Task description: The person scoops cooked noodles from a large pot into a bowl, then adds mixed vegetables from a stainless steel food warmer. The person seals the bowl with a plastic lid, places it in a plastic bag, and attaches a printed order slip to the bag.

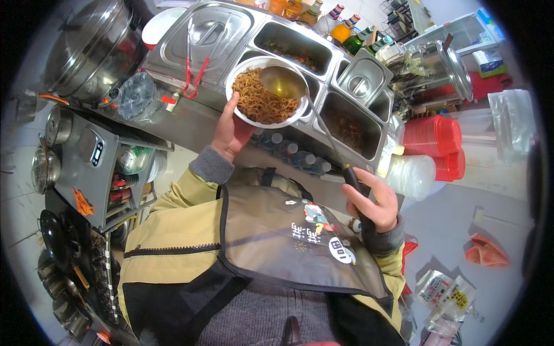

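My left hand grips the side of a white bowl, its thumb over the rim and the other fingers under it. Brown noodles fill the bowl. The black handle of a ladle is in my right hand, with the fingers wrapped round it. The ladle's metal scoop hangs over the noodles and has some yellowish liquid in it. Beneath and behind the bowl is a steel counter with sunken food pans. One pan to the right has dark food in it, and another lies behind the bowl.
Red-handled tongs rest on a steel lid at the back left. A big steel pot stands further left. Bottles line the back. Stacked red containers and clear plastic ones stand at the right.
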The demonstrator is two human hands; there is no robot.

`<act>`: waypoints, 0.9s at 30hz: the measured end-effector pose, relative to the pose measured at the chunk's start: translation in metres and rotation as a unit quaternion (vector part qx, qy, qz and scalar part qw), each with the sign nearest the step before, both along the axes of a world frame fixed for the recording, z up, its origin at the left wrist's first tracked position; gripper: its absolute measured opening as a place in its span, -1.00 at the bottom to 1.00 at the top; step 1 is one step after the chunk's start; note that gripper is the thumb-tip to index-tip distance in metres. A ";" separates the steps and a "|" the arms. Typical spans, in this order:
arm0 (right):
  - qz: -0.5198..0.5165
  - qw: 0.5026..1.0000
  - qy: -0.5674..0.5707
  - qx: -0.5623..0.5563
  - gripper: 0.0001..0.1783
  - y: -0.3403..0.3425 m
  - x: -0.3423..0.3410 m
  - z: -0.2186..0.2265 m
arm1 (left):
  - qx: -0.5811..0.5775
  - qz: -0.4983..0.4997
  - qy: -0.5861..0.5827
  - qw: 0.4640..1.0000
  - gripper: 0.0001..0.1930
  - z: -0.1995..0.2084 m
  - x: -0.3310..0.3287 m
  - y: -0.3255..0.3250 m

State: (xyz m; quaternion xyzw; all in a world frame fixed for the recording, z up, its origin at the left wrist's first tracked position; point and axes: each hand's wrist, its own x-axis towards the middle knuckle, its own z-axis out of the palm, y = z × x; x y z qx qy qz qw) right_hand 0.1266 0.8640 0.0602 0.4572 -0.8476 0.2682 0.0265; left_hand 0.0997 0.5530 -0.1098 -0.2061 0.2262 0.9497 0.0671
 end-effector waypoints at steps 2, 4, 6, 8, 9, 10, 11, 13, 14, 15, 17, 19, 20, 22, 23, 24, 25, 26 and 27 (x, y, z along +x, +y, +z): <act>-0.018 1.000 -0.022 0.007 -0.46 0.005 0.004 -0.006 | 0.011 0.003 -0.003 1.000 -0.45 0.000 -0.002 0.001; -0.076 0.988 -0.131 -0.023 -0.48 0.010 0.005 -0.013 | 0.035 -0.002 0.016 0.999 -0.45 0.001 -0.004 0.003; -0.068 0.991 0.019 -0.118 -0.56 0.011 -0.003 -0.029 | 0.032 0.003 0.021 0.999 -0.45 0.002 -0.004 0.006; -0.090 0.981 -0.004 -0.172 -0.57 0.015 -0.007 -0.040 | 0.026 0.006 0.020 0.999 -0.45 0.004 -0.003 0.010; -0.085 0.979 -0.035 -0.179 -0.57 0.019 -0.008 -0.043 | 0.023 0.007 0.017 1.000 -0.45 0.005 -0.002 0.011; -0.080 0.978 -0.068 -0.178 -0.56 0.024 -0.009 -0.045 | 0.021 0.007 0.018 1.000 -0.45 0.007 -0.002 0.012; -0.072 0.973 -0.104 -0.194 -0.58 0.026 -0.010 -0.047 | 0.011 0.006 0.011 1.000 -0.45 0.009 -0.001 0.013; -0.060 0.978 -0.088 -0.179 -0.62 0.031 -0.011 -0.053 | -0.005 0.002 0.013 1.000 -0.44 0.012 -0.001 0.014; -0.053 0.979 -0.081 -0.182 -0.65 0.033 -0.012 -0.056 | -0.009 0.005 0.008 1.000 -0.43 0.014 0.000 0.015; -0.043 0.977 -0.094 -0.187 -0.65 0.036 -0.015 -0.058 | -0.013 0.007 0.011 1.000 -0.42 0.015 0.000 0.017; -0.035 0.957 -0.151 -0.246 -0.62 0.041 -0.025 -0.066 | -0.015 0.022 0.008 1.000 -0.41 0.016 0.001 0.020; -0.018 0.948 -0.127 -0.292 -0.66 0.047 -0.046 -0.075 | -0.011 0.050 -0.005 0.999 -0.40 0.017 0.004 0.024; -0.046 0.933 -0.177 -0.311 -0.72 0.050 -0.055 -0.077 | -0.027 0.051 0.004 0.998 -0.37 0.018 0.007 0.025; -0.158 0.795 -0.360 -0.462 -0.77 0.052 -0.070 -0.086 | -0.072 0.082 -0.042 0.993 -0.34 0.019 0.015 0.025; -0.162 0.757 -0.407 -0.485 -0.77 0.055 -0.089 -0.088 | -0.077 0.094 -0.029 0.992 -0.33 0.019 0.020 0.024; -0.155 0.726 -0.435 -0.510 -0.77 0.055 -0.106 -0.092 | -0.066 0.106 -0.028 0.992 -0.33 0.020 0.027 0.024; -0.158 0.745 -0.416 -0.497 -0.76 0.054 -0.122 -0.096 | -0.070 0.127 -0.029 0.989 -0.34 0.020 0.034 0.024; -0.158 0.762 -0.399 -0.485 -0.75 0.051 -0.137 -0.102 | -0.075 0.152 -0.037 0.985 -0.34 0.020 0.042 0.023; -0.165 0.770 -0.403 -0.466 -0.76 0.048 -0.151 -0.107 | -0.075 0.172 -0.064 0.980 -0.35 0.021 0.051 0.020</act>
